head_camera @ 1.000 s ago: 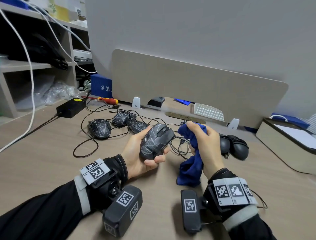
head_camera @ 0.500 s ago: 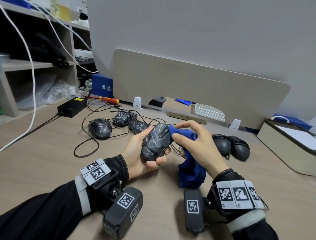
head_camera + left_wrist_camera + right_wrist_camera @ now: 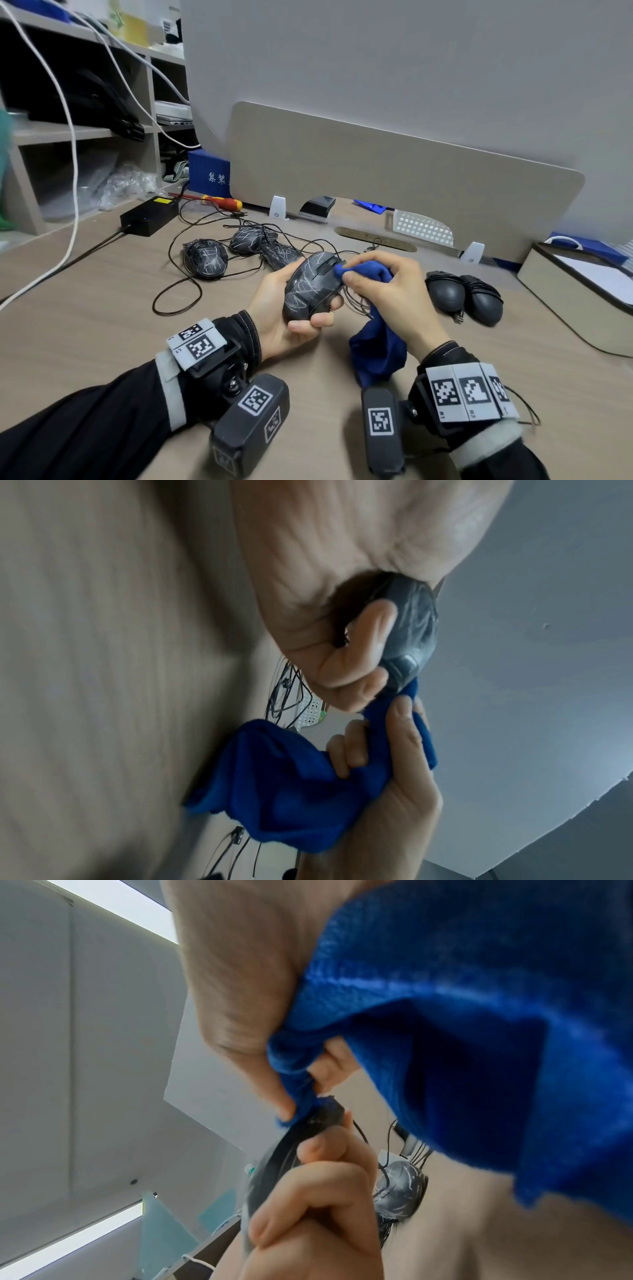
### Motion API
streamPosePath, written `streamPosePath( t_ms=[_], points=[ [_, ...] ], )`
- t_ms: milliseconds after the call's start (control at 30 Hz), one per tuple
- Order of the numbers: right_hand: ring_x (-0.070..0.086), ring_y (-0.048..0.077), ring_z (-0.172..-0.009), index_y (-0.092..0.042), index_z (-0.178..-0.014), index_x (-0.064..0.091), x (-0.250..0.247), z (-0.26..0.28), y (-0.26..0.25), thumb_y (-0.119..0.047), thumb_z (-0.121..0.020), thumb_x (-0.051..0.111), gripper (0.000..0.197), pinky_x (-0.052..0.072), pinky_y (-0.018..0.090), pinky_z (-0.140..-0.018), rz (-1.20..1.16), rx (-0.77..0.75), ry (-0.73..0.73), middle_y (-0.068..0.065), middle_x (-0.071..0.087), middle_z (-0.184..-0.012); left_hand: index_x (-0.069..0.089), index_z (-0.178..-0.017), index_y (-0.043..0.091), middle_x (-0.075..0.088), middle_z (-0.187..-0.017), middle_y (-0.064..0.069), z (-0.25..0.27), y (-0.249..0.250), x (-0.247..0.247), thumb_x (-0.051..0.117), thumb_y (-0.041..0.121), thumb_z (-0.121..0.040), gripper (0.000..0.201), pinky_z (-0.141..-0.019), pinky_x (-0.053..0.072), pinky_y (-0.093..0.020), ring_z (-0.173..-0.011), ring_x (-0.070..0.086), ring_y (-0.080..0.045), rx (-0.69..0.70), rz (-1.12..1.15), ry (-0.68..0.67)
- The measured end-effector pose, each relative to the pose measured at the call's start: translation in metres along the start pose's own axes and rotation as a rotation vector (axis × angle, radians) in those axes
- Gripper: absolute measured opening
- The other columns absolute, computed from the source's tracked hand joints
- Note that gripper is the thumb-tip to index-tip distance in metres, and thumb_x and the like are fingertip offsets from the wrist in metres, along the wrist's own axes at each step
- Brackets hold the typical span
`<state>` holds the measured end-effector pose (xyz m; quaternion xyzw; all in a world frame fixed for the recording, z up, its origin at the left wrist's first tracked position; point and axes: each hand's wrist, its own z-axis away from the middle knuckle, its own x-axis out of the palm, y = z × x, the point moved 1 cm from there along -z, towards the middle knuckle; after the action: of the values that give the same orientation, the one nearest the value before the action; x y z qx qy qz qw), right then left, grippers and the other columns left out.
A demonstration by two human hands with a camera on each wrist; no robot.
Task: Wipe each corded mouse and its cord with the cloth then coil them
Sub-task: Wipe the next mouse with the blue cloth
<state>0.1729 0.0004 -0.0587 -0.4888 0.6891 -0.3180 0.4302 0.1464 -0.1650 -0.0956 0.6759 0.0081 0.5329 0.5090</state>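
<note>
My left hand (image 3: 291, 308) grips a black corded mouse (image 3: 310, 286) marked with white scribbles, held above the desk. My right hand (image 3: 387, 287) pinches a bunched blue cloth (image 3: 364, 272) and presses it against the mouse's front end near the buttons; the rest of the cloth (image 3: 376, 353) hangs down to the desk. In the left wrist view the mouse (image 3: 411, 631) sits in my curled fingers with the cloth (image 3: 308, 785) just below it. The right wrist view shows the cloth (image 3: 462, 1015) touching the mouse's front (image 3: 318, 1121). Its cord (image 3: 356, 301) trails behind my right hand.
Three more scribbled mice (image 3: 207, 262) lie with tangled cords at the back left. Two plain black mice (image 3: 464, 296) with wound cords sit to the right. A black power brick (image 3: 149, 214), a screwdriver (image 3: 219, 202), a desk divider (image 3: 394, 178) and a box (image 3: 579, 291) border the desk.
My right hand has brought the cloth leftward from beside the mouse onto its front end. My left hand still holds the mouse in about the same place.
</note>
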Motion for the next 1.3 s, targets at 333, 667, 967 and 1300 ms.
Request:
streamPosePath(
  t_ms=[333, 667, 967, 1300],
  points=[
    [0.049, 0.014, -0.057, -0.005, -0.081, 0.075, -0.001, -0.002, 0.005, 0.000, -0.082, 0.075, 0.005, 0.040, 0.028, -0.050, -0.056, 0.058, 0.079, -0.001, 0.063, -0.063, 0.063, -0.107, 0.007, 0.049, -0.077, -0.014, -0.001, -0.001, -0.002, 0.035, 0.052, -0.098, 0.054, -0.025, 0.022, -0.015, -0.048, 0.037, -0.016, 0.033, -0.002, 0.032],
    [0.043, 0.011, -0.051, -0.009, -0.075, 0.074, -0.004, 0.001, 0.000, -0.002, -0.083, 0.074, 0.011, 0.036, 0.024, -0.045, 0.000, 0.052, 0.094, 0.003, 0.058, -0.059, 0.063, -0.107, 0.007, 0.050, -0.079, -0.014, -0.001, -0.003, -0.001, 0.037, 0.052, -0.098, 0.053, -0.026, 0.021, -0.015, -0.049, 0.037, -0.017, 0.036, -0.033, 0.039],
    [0.052, 0.013, -0.056, -0.019, -0.074, 0.075, 0.014, 0.002, -0.004, -0.006, -0.081, 0.077, 0.015, 0.044, 0.032, -0.052, 0.038, 0.051, -0.053, -0.003, 0.065, -0.063, 0.065, -0.092, 0.010, 0.050, -0.072, -0.010, -0.006, -0.001, -0.003, 0.032, 0.050, -0.100, 0.052, -0.026, 0.018, -0.013, -0.044, 0.038, -0.017, 0.078, 0.013, 0.161],
    [0.067, 0.012, -0.073, -0.024, -0.075, 0.075, 0.020, 0.004, -0.003, -0.011, -0.080, 0.077, 0.014, 0.057, 0.040, -0.074, 0.177, -0.023, -0.094, -0.006, 0.072, -0.074, 0.059, -0.083, 0.008, 0.050, -0.064, -0.010, -0.010, -0.005, -0.005, 0.033, 0.052, -0.101, 0.054, -0.029, 0.015, -0.011, -0.041, 0.041, -0.018, 0.082, -0.025, 0.327]
  ],
)
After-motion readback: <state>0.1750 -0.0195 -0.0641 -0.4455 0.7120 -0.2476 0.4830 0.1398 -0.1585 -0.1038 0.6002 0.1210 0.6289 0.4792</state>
